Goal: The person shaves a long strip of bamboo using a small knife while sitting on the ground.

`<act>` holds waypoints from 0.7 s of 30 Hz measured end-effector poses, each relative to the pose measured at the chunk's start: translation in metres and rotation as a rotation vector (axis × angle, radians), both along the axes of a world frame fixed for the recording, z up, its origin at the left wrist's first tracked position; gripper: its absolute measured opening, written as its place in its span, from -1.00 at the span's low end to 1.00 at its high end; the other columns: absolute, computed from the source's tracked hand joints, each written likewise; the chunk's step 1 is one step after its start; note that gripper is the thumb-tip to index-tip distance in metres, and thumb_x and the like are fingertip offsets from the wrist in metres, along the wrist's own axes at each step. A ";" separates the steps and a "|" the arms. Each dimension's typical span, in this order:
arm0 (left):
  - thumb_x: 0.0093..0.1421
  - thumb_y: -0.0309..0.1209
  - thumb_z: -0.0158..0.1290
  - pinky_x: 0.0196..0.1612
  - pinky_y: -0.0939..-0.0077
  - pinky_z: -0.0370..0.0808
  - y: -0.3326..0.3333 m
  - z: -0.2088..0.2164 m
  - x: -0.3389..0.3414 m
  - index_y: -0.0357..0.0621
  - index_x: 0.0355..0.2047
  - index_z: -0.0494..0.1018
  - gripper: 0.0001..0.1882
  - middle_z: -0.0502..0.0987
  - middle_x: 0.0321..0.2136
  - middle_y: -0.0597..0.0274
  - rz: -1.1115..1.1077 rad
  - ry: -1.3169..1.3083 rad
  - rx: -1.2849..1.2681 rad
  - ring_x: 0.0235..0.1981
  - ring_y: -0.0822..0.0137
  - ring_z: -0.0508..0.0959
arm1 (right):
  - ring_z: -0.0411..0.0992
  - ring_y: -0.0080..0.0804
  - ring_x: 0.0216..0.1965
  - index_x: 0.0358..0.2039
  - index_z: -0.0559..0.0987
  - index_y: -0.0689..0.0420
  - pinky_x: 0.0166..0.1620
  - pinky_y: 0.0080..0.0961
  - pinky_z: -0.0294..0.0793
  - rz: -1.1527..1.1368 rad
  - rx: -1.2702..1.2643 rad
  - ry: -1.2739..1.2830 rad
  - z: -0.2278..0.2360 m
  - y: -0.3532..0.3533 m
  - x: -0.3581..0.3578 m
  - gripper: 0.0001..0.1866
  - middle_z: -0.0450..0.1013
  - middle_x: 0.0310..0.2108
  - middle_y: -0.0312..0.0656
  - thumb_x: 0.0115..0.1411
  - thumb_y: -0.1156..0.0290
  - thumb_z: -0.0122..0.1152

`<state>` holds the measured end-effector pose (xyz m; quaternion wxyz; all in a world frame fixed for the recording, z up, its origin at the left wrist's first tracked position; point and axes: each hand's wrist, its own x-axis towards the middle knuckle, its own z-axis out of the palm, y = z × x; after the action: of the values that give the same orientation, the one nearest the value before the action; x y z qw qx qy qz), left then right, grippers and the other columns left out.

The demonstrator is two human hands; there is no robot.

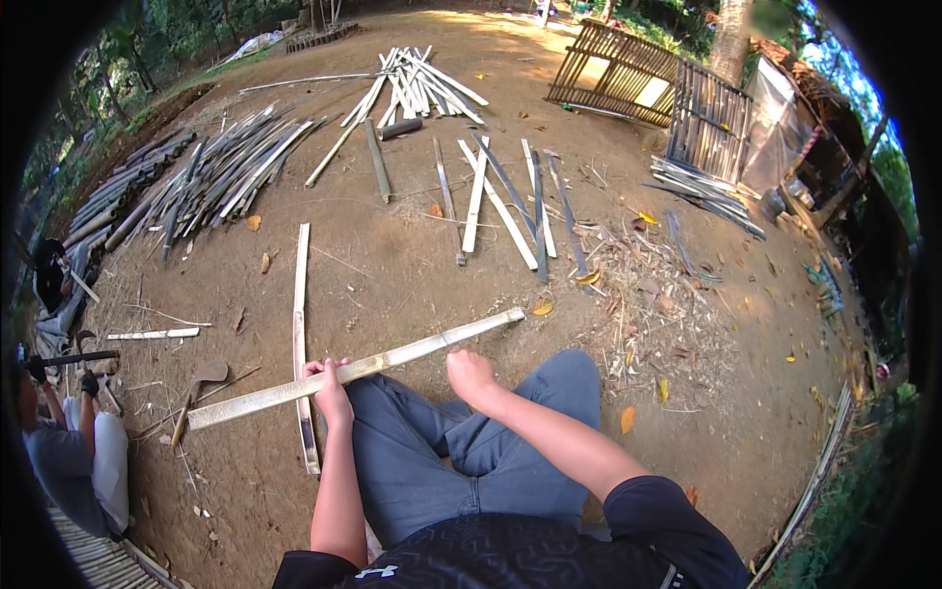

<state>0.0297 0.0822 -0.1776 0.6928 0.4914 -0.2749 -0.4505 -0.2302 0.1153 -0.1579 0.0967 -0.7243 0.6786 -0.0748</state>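
A long, pale split bamboo strip lies slantwise in front of me, its far right end raised past my knees. My left hand is closed around it left of its middle, thumb on top. My right hand is closed in a fist just below the strip's right half; whatever it may hold is hidden. Beneath the held strip, a second bamboo strip lies on the ground, running away from me beside my left knee. A tool with a wooden handle and flat blade rests on the soil to the left.
Split bamboo pieces lie ahead, with a pale pile beyond and a darker pile at left. A co-worker sits at far left, holding a tool. Shavings cover soil at right; slatted bamboo panels stand behind.
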 end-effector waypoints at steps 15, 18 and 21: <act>0.30 -0.56 0.02 -0.15 0.40 0.50 0.002 -0.003 0.003 -0.09 -0.31 0.18 -0.79 0.37 -0.39 0.23 0.002 -0.001 -0.031 -0.29 0.22 0.62 | 0.59 0.02 -0.46 -0.19 0.54 0.35 -0.42 -0.12 0.59 0.127 -0.070 -0.095 0.004 0.000 0.006 -0.75 0.55 -0.54 0.12 0.14 0.52 0.04; 0.29 -0.55 0.02 -0.14 0.38 0.51 0.004 0.004 0.008 -0.09 -0.31 0.18 -0.80 0.40 -0.39 0.21 0.028 -0.008 0.004 -0.29 0.20 0.62 | 0.60 -0.01 -0.42 -0.17 0.54 0.32 -0.40 -0.13 0.60 0.174 -0.065 -0.120 0.016 0.010 0.016 -0.74 0.56 -0.52 0.10 0.13 0.52 0.05; 0.28 -0.56 0.02 -0.13 0.35 0.51 0.001 0.002 0.000 -0.09 -0.32 0.18 -0.80 0.40 -0.40 0.22 0.009 0.012 -0.007 -0.30 0.20 0.61 | 0.58 0.03 -0.46 -0.14 0.52 0.33 -0.41 -0.09 0.58 -0.008 -0.067 -0.066 -0.035 -0.009 -0.021 -0.71 0.53 -0.55 0.12 0.15 0.47 0.07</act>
<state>0.0300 0.0829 -0.1754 0.6983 0.4876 -0.2700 -0.4492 -0.2517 0.1063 -0.1928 0.0945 -0.7214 0.6752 -0.1217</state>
